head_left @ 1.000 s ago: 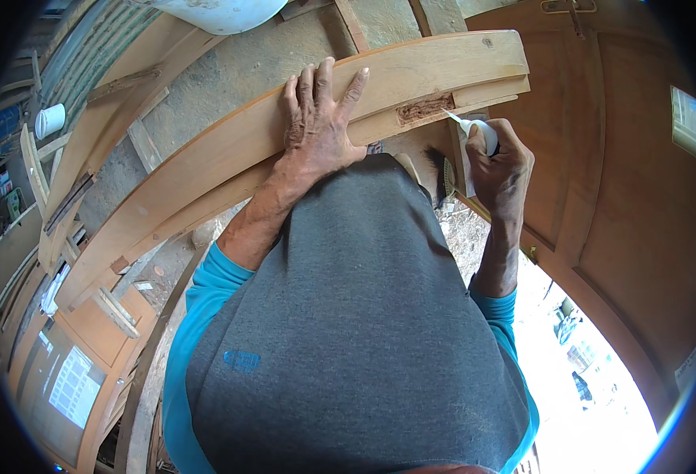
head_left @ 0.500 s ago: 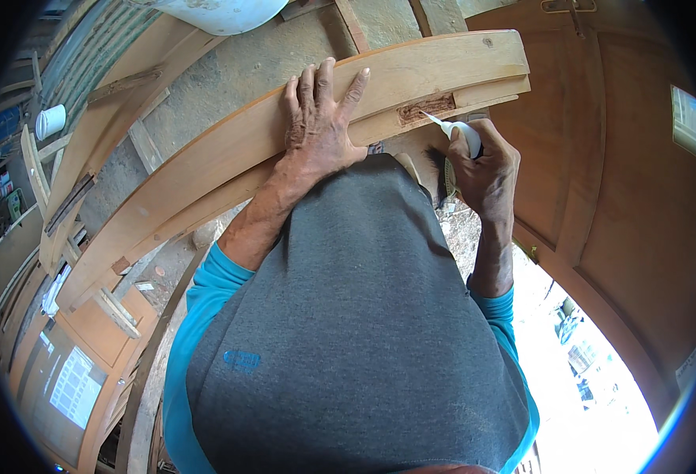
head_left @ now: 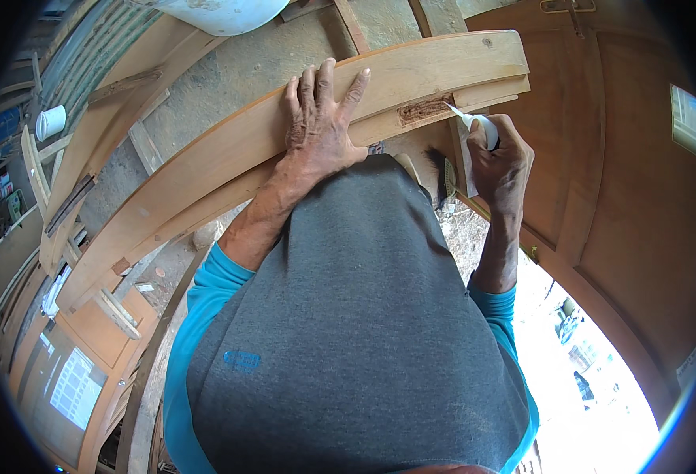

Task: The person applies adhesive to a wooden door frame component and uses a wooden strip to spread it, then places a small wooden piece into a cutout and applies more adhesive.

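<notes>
A long wooden board [head_left: 229, 130] lies across in front of me, bent by the lens. My left hand [head_left: 320, 118] rests flat on it with the fingers spread. Near the board's right end is a rough, dark brown recess [head_left: 423, 110] cut into its near side. My right hand [head_left: 502, 158] is closed round a white squeeze bottle [head_left: 484, 130] with a thin pointed nozzle. The nozzle tip is at the right end of the recess; whether it touches the wood I cannot tell. Part of the bottle is hidden by my fingers.
A brown panelled wooden door [head_left: 561, 134] stands at the right. At the top is a white bucket [head_left: 225, 12]. On the left are a white cup [head_left: 50, 122], corrugated metal sheet [head_left: 99, 67] and several timber pieces. A dark-bristled brush [head_left: 441, 175] sits below the recess.
My right hand has moved the squeeze bottle to the right, so its nozzle tip has shifted from the middle of the recess to its right end. My left hand has stayed put.
</notes>
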`<state>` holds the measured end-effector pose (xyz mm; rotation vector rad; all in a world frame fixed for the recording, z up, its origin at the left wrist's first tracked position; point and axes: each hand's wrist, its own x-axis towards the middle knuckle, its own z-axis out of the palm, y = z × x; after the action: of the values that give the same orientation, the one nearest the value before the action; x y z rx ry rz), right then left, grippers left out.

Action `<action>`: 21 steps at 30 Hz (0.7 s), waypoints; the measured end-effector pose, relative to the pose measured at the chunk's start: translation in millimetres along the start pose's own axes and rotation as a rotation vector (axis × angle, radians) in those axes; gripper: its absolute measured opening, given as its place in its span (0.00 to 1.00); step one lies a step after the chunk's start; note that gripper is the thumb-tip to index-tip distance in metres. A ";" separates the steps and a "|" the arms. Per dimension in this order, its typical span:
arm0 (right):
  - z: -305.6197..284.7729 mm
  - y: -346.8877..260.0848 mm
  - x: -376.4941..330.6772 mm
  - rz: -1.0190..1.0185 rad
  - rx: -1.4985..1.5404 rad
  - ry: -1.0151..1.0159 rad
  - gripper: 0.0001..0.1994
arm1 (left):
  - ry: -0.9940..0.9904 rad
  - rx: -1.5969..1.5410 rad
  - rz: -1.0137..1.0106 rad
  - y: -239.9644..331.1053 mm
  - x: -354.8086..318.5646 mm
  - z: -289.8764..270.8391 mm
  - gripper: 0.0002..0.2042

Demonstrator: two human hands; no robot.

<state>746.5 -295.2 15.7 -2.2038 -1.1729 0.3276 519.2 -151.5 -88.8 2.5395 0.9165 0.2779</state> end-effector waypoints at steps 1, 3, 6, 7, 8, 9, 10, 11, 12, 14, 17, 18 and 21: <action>-0.6 1.3 0.2 -0.002 0.000 0.004 0.08 | -0.005 0.001 0.000 0.3 0.4 -0.9 0.62; -1.3 2.6 0.3 0.015 -0.009 0.018 0.08 | -0.007 0.004 0.003 0.6 1.1 -1.5 0.61; -3.6 5.6 1.8 0.023 -0.018 0.026 0.08 | 0.001 0.007 0.005 0.6 1.3 -1.3 0.61; -3.9 6.5 2.2 0.024 -0.020 0.027 0.08 | 0.003 0.008 0.005 0.5 0.8 -0.8 0.61; -3.8 6.6 2.5 0.022 -0.018 0.028 0.08 | 0.006 0.008 0.004 0.3 0.3 -0.6 0.61; -3.9 6.5 3.0 0.021 -0.017 0.029 0.08 | 0.009 0.008 0.005 0.2 0.2 -0.6 0.61; -4.2 6.5 3.1 0.021 -0.015 0.031 0.08 | 0.011 0.008 0.007 0.3 0.2 -0.6 0.61; -4.5 5.6 2.7 0.037 -0.006 0.022 0.08 | 0.013 0.008 0.008 0.3 0.3 -0.6 0.61; -4.7 3.7 1.6 0.053 0.002 0.012 0.08 | 0.013 0.007 0.009 0.3 0.5 -0.6 0.61; -4.4 -0.6 -1.9 0.080 0.029 -0.020 0.08 | 0.010 0.006 0.008 0.3 0.5 -0.4 0.61; -1.3 -8.4 -9.7 0.085 0.084 -0.080 0.07 | -0.001 0.022 0.001 0.7 0.4 -0.3 0.62; 1.2 -10.4 -11.8 0.068 0.094 -0.089 0.07 | 0.003 0.019 0.003 0.6 0.2 0.2 0.62; 7.9 -17.9 -15.9 0.042 0.107 -0.119 0.07 | 0.009 0.013 0.012 -0.3 0.4 0.6 0.62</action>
<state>721.7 -297.4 19.7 -2.1430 -1.1451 0.5329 519.5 -151.2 -89.5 2.5583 0.9098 0.2886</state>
